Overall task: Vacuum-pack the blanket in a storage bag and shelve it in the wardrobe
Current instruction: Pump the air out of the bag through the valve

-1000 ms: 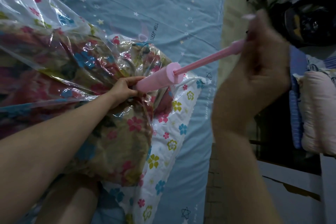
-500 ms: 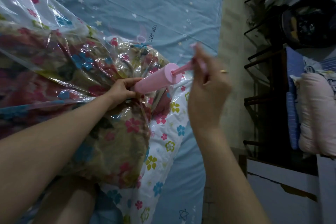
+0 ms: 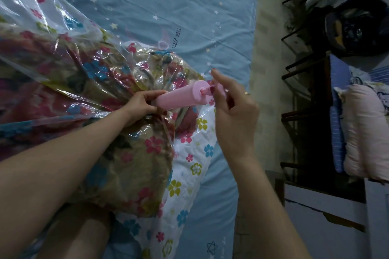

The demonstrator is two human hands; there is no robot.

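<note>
The right hand [image 3: 228, 107], pinching the plunger handle, has driven it fully into the pink pump [image 3: 181, 95]; left hand [image 3: 140, 104] grips its base on the bagged blanket [image 3: 88, 82], centre-left: pumping continues

The storage bag [image 3: 69, 33] is clear, glossy plastic film, creased and catching highlights, printed with small flowers. Inside it the blanket [image 3: 126, 166] looks like soft, matt floral cloth. The pump [image 3: 181, 95] is smooth pink plastic with a dull satin sheen. The bed [image 3: 168, 6] wears a matt blue cotton-like sheet, lightly wrinkled. The pillow [image 3: 193, 166] under the bag is quilted white cloth. The rack [image 3: 294, 78] looks like dark, thin metal.
</note>
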